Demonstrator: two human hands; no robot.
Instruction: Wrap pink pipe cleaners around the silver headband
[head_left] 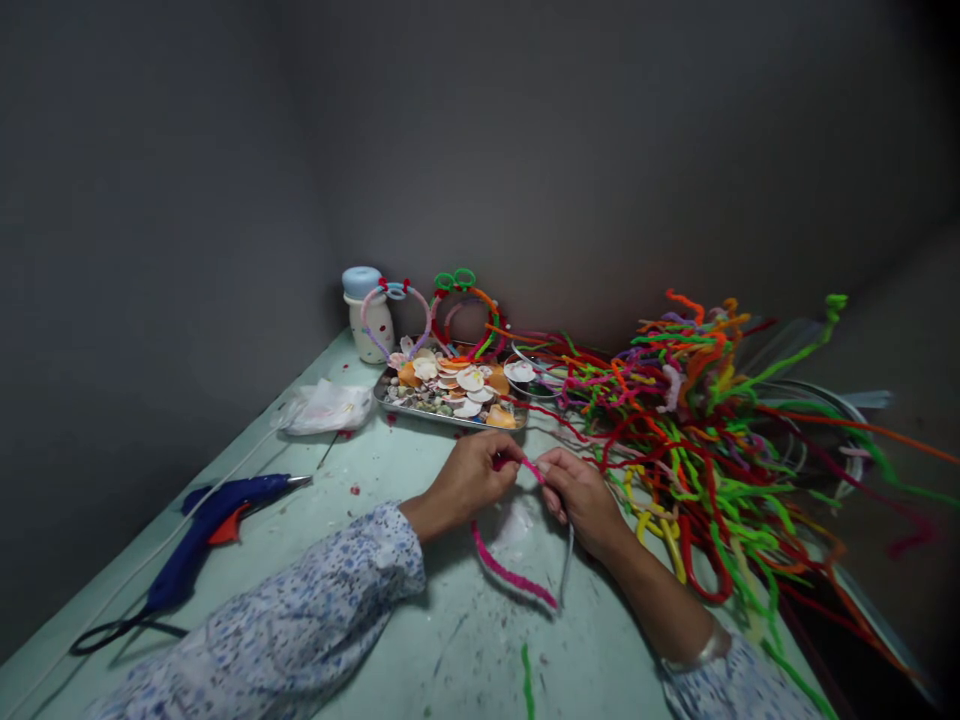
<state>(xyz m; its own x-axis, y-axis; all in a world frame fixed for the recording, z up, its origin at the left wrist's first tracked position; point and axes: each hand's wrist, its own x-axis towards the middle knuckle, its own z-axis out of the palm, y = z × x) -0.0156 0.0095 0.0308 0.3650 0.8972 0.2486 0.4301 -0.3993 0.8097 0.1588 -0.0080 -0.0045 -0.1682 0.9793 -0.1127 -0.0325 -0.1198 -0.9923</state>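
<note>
Your left hand [469, 480] and right hand [577, 497] meet just in front of the metal tray of seashells [450, 392]. Each grip is clenched on the fuzzy pink pipe cleaner [510, 573], apparently winding it onto a thin grey headband [568, 562] that curves down to the pale green desk [420, 660]. The tangled heap of coloured pipe cleaners [697, 430] lies right of the tray, within reach; the blue glue gun [206, 530] lies well left.

Glue gun [202, 535] cord cut by table's [420, 650] left edge; tray [450, 415] contents too small; both sleeves cropped below.
</note>
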